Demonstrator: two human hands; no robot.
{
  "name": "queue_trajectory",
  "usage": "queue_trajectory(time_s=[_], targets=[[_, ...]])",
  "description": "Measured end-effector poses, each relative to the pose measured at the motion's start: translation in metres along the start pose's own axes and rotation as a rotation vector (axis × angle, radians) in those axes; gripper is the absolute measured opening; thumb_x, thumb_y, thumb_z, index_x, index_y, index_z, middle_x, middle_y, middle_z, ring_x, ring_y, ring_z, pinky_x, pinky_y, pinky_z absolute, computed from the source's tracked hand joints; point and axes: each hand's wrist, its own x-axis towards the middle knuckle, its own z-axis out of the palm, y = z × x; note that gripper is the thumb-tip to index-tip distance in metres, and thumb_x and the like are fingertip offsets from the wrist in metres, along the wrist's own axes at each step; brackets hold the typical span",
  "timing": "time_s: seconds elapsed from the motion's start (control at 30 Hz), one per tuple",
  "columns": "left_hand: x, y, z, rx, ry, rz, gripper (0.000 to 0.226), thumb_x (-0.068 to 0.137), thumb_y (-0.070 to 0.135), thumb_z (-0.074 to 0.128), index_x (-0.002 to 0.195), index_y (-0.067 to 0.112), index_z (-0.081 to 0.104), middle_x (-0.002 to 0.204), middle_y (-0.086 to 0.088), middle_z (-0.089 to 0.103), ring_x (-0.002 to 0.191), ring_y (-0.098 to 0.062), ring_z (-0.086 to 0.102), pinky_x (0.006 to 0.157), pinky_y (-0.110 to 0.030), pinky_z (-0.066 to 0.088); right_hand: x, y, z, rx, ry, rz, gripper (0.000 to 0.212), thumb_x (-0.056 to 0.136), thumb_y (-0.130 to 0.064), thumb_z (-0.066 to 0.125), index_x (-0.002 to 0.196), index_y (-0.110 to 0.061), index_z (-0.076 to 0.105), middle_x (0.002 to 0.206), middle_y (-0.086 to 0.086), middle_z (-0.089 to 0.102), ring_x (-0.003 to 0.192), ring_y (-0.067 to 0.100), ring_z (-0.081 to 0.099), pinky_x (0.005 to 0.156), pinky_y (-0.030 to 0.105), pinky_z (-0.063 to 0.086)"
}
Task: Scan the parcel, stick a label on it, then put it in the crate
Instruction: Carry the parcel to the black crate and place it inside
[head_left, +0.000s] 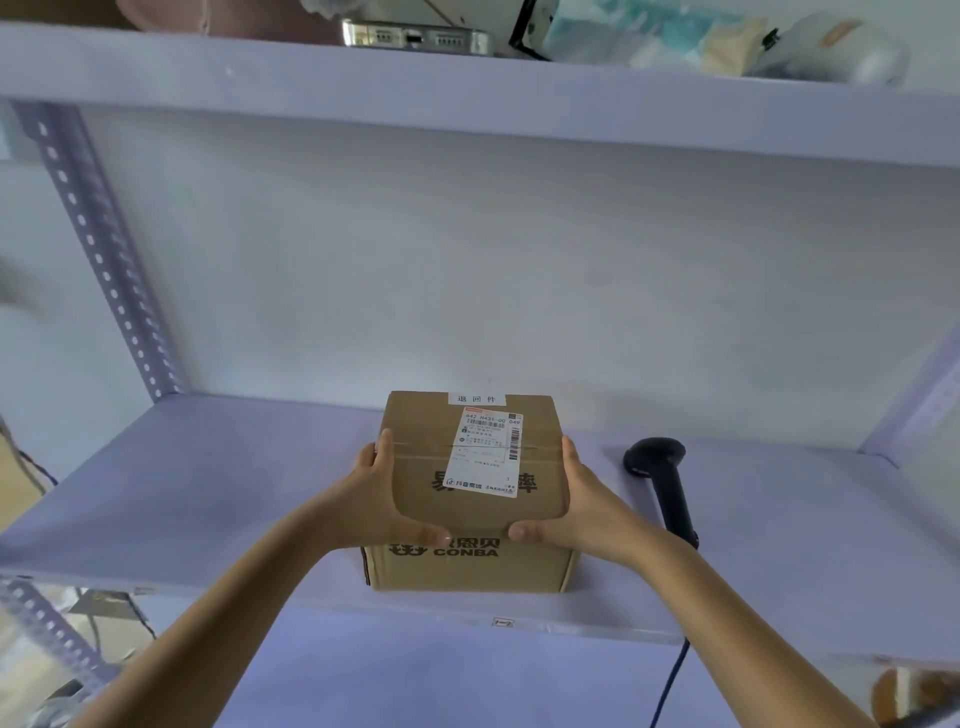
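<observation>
A brown cardboard parcel (470, 566) stands on the pale shelf (208, 483) right in front of me. On its top are a white shipping label (485, 452) with barcodes and a small white sticker (476, 399) at the far edge. My left hand (382, 499) clasps the parcel's left side and my right hand (571, 504) clasps its right side, thumbs over the near top edge. A black handheld scanner (662, 478) lies on the shelf just right of my right hand, its cable hanging over the front edge. No crate is in view.
The upper shelf (467, 93) above holds a phone (415, 37), wrapped packets and a white device. A perforated metal post (104, 249) rises at the left. A wall closes the back of the shelf. Clutter shows below at both lower corners.
</observation>
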Motion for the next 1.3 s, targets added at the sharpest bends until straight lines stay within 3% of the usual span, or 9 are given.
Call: queue_trajectory(time_s=[0.23,0.37,0.5,0.6,0.7,0.8,1.0,1.13,1.3], targets=[[-0.010,0.006,0.004,-0.024,0.099,0.028,0.155,0.045,0.061,0.085,0.151,0.015,-0.018,0.156,-0.002,0.015,0.140,-0.022,0.028,0.111,-0.034,0.036,-0.006,-0.003,0.001,0.015,0.021,-0.017,0.127,0.043,-0.067,0.087,0.144,-0.045,0.013,0.139,-0.018,0.046,0.129,0.007,0.046,0.108,0.041,0.043],[-0.024,0.003,0.009,-0.056,0.146,0.081,0.147,0.054,0.050,0.088,0.151,0.013,-0.016,0.157,-0.001,0.013,0.142,-0.020,0.025,0.108,-0.028,0.032,-0.022,-0.012,0.006,0.018,0.059,-0.022,0.114,0.049,-0.057,0.090,0.136,-0.057,0.015,0.137,-0.021,0.044,0.128,0.005,0.046,0.107,0.036,0.042],[-0.040,-0.002,0.011,-0.086,0.211,0.186,0.142,0.056,0.041,0.089,0.151,0.013,-0.012,0.155,0.003,0.013,0.141,-0.016,0.025,0.102,-0.022,0.031,-0.042,-0.023,0.017,0.000,0.106,-0.001,0.147,0.048,-0.061,0.088,0.149,-0.041,-0.017,0.151,-0.022,0.020,0.140,0.005,0.026,0.117,0.037,0.030],[-0.054,-0.007,0.012,-0.033,0.242,0.232,0.150,0.051,0.047,0.089,0.151,0.017,-0.018,0.158,0.003,0.008,0.141,-0.017,0.028,0.103,-0.028,0.036,-0.061,-0.025,0.030,-0.008,0.170,-0.014,0.151,0.044,-0.065,0.087,0.148,-0.041,-0.019,0.158,-0.017,0.017,0.145,0.009,0.023,0.118,0.043,0.030],[-0.072,-0.015,0.018,-0.005,0.294,0.277,0.148,0.041,0.053,0.087,0.151,0.027,-0.008,0.153,0.008,0.017,0.128,-0.016,0.044,0.089,-0.040,0.052,-0.081,-0.029,0.043,-0.040,0.247,-0.034,0.148,0.047,-0.058,0.090,0.148,-0.043,-0.018,0.157,-0.015,0.019,0.144,0.008,0.025,0.116,0.040,0.032],[-0.089,-0.019,0.025,-0.079,0.319,0.349,0.138,0.041,0.046,0.088,0.148,0.031,0.003,0.146,0.011,0.024,0.114,-0.005,0.041,0.086,-0.045,0.054,-0.098,-0.031,0.055,-0.065,0.309,-0.045,0.149,0.043,-0.061,0.089,0.149,-0.043,-0.015,0.156,-0.015,0.022,0.143,0.009,0.029,0.113,0.044,0.037],[-0.104,-0.024,0.038,-0.079,0.292,0.376,0.143,0.041,0.053,0.087,0.150,0.027,-0.002,0.153,0.009,0.017,0.129,-0.014,0.040,0.091,-0.039,0.050,-0.127,-0.028,0.069,-0.077,0.385,-0.086,0.141,0.051,-0.051,0.090,0.150,-0.041,-0.009,0.156,-0.019,0.019,0.144,0.005,0.024,0.114,0.041,0.034],[-0.111,-0.016,0.048,-0.072,0.281,0.429,0.146,0.045,0.049,0.089,0.151,0.019,-0.007,0.155,0.005,0.011,0.117,0.001,0.031,0.092,-0.032,0.045,-0.148,-0.023,0.072,-0.080,0.430,-0.104,0.137,0.056,-0.044,0.090,0.146,-0.051,-0.013,0.149,-0.036,0.012,0.142,0.001,0.020,0.114,0.036,0.029],[-0.111,-0.004,0.064,0.006,0.269,0.442,0.151,0.044,0.055,0.087,0.151,0.021,-0.014,0.159,0.005,0.003,0.134,-0.019,0.040,0.088,-0.040,0.054,-0.172,-0.008,0.066,-0.091,0.466,-0.055,0.137,0.060,-0.042,0.088,0.133,-0.061,-0.026,0.146,-0.033,0.006,0.137,-0.004,0.016,0.110,0.031,0.028]])
